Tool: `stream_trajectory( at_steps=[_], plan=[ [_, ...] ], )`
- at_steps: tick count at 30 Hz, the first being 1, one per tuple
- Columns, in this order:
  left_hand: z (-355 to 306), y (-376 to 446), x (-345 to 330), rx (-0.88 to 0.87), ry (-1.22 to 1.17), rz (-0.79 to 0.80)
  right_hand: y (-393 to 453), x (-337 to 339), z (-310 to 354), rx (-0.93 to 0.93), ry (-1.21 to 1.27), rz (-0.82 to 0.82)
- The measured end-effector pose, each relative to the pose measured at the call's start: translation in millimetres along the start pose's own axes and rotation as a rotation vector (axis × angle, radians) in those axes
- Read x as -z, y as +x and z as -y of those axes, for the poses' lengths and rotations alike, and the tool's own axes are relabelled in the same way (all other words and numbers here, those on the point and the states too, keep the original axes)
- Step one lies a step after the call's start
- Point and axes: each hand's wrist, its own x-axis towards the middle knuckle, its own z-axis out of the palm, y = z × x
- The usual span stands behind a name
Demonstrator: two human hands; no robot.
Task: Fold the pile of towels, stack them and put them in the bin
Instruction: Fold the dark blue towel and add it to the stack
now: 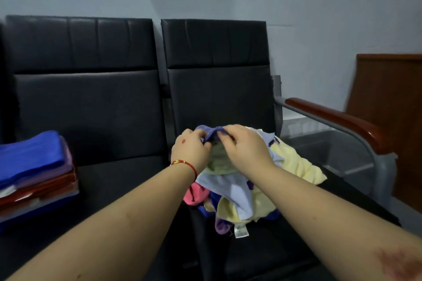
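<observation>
Now both hands, left hand (pixel 190 149) and right hand (pixel 245 143), are pinching the crumpled purple towel (pixel 211 133) atop the loose multicoloured pile (pixel 246 189) on the black chair seat (pixel 127 180), and should be finding its corners before lifting clear.

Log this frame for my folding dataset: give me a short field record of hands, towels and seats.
left hand: pinches purple towel
right hand: pinches the same towel
unfolded pile: on right seat, mixed colours
folded stack: on left seat, blue on top
grey bin: beyond armrest
</observation>
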Motion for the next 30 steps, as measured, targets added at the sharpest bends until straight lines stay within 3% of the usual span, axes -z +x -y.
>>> stream_trajectory(
  at_steps=[6, 12, 17, 20, 24, 30],
  plan=[
    [30.8, -23.6, 84.7, 0.189, -0.124, -0.091, -5.2, 23.0, 88.0, 0.06, 0.134, -0.079],
    [78.7, -80.0, 183.5, 0.294, -0.075, -0.226, -22.7, 33.4, 175.3, 0.171, 0.293, -0.107],
    [118.8, -135.3, 240.1, 0.366, -0.145, -0.254, -41.4, 38.3, 208.6, 0.212, 0.328, -0.154],
    [134.9, -169.5, 256.9, 0.439, -0.366, -0.137, -53.2, 36.2, 207.2, 0.176, 0.278, -0.121],
    [158.6, -208.6, 257.2, 0.573, -0.648, 0.088, -72.3, 12.6, 181.1, 0.049, 0.226, 0.041],
    [204.5, -230.2, 214.1, 0.65, -0.149, 0.371, -120.9, -46.5, 118.6, -0.103, 0.13, 0.318]
  ],
)
